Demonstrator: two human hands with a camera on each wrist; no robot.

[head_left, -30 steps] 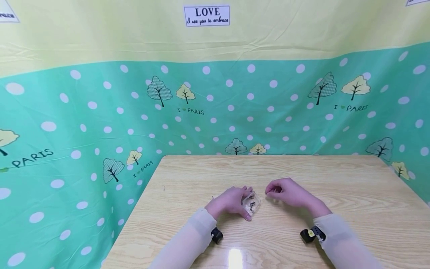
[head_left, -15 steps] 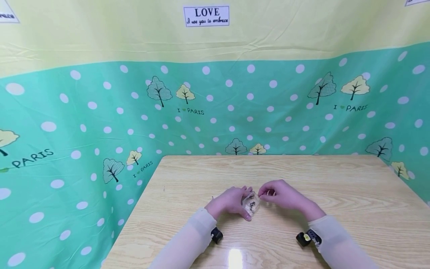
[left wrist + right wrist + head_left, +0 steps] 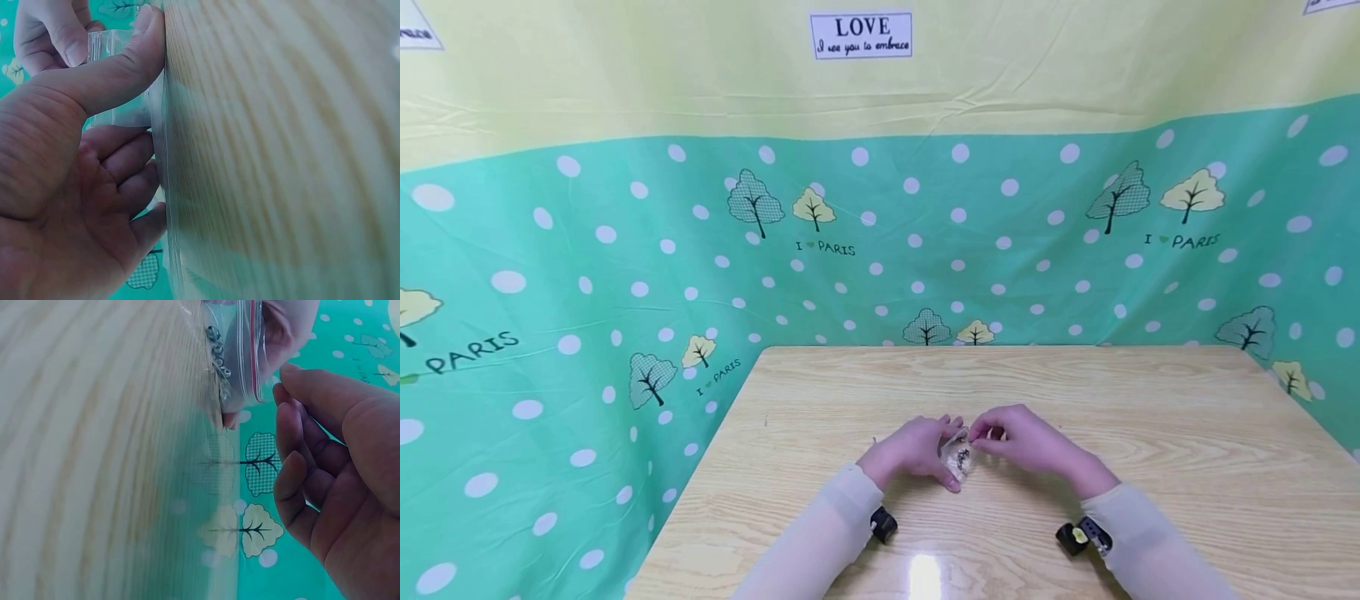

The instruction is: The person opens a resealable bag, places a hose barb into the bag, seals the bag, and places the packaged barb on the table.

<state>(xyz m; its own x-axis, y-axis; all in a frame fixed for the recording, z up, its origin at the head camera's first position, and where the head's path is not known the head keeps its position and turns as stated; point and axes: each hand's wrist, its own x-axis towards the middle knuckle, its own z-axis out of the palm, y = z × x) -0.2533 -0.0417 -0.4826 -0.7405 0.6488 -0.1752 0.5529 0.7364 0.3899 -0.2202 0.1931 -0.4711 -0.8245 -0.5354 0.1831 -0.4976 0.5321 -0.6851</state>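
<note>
A small clear zip-lock bag (image 3: 958, 458) with dark print lies at the middle of the table. My left hand (image 3: 916, 450) holds it, thumb on the near side and fingers on the far side. Small metal parts (image 3: 219, 359), ring-like, show through the plastic in the right wrist view, beside a red and white zip strip (image 3: 252, 350). At the bag's right edge my right hand (image 3: 1024, 437) has thumb and forefinger brought together, pinching at the lip; the fingertips partly hide that spot. In the left wrist view the right thumb (image 3: 75, 53) meets the bag's edge.
The wood-grain table (image 3: 1120, 392) extends on all sides of the hands. A green and yellow printed cloth (image 3: 880, 208) hangs behind and at both sides. Black wrist cameras (image 3: 883, 525) sit at both cuffs, close above the tabletop.
My right hand has moved left from beside the bag to its right edge, its fingertips staying together. The bag's right side looks drawn in. My left hand has stayed in place.
</note>
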